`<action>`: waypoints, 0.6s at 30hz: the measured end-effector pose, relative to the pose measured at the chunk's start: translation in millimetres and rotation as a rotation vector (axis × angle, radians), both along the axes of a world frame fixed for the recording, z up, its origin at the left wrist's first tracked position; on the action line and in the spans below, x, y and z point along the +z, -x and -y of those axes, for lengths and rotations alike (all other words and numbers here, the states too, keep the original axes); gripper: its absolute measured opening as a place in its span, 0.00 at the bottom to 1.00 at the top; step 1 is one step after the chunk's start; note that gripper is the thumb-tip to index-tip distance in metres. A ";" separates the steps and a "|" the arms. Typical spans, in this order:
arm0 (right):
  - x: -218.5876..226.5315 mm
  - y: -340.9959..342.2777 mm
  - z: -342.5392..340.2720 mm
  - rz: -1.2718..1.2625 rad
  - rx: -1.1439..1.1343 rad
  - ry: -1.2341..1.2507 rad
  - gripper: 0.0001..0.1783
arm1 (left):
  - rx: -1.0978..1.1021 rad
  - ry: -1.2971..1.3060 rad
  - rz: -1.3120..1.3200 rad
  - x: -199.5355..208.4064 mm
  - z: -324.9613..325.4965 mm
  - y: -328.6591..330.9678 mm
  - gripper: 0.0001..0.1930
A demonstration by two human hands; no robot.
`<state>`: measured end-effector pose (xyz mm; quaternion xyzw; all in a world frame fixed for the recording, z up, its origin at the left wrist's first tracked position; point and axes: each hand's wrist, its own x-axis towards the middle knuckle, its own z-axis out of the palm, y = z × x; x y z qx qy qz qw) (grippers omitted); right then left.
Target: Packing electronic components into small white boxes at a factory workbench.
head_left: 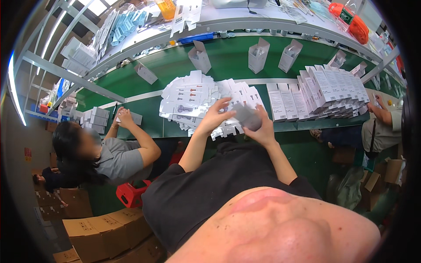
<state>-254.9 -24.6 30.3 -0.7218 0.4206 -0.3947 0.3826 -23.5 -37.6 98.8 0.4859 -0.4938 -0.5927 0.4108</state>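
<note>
Over the bench in front of me, my right hand (pixel 263 130) grips a small carton (pixel 247 115), its fingers along the right side and its thumb at the near edge. The carton looks grey, shaded and slightly blurred. At its left edge is my left hand (pixel 215 117), fingers curved and apart, with the thumb close to the carton; whether it touches cannot be made out. Beneath both hands spreads a heap of flat white printed carton blanks (pixel 186 98). To the right stand rows of closed white cartons (pixel 326 90).
Several open-topped cartons (pixel 258 55) stand along the green bench (pixel 228 52). Above runs a shelf (pixel 245 24) with tools and packaging. A co-worker (pixel 125 153) at left handles a white box; another person (pixel 381 122) works at far right. Brown boxes (pixel 105 232) sit behind at left.
</note>
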 end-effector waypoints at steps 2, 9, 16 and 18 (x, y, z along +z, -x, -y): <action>33.5 2.6 2.0 0.131 -0.024 0.008 0.56 | -0.012 0.155 -0.529 3.6 1.4 19.5 0.39; 76.7 -8.3 3.7 0.828 0.145 0.025 0.34 | -0.097 0.399 -0.259 7.6 7.5 33.2 0.35; 122.5 -15.6 -14.4 0.330 -0.250 -0.113 0.27 | -0.035 0.626 -0.122 12.8 3.7 71.6 0.29; 118.1 -21.3 -16.5 0.037 -0.300 0.159 0.26 | 0.006 0.192 -0.384 3.5 1.4 81.0 0.26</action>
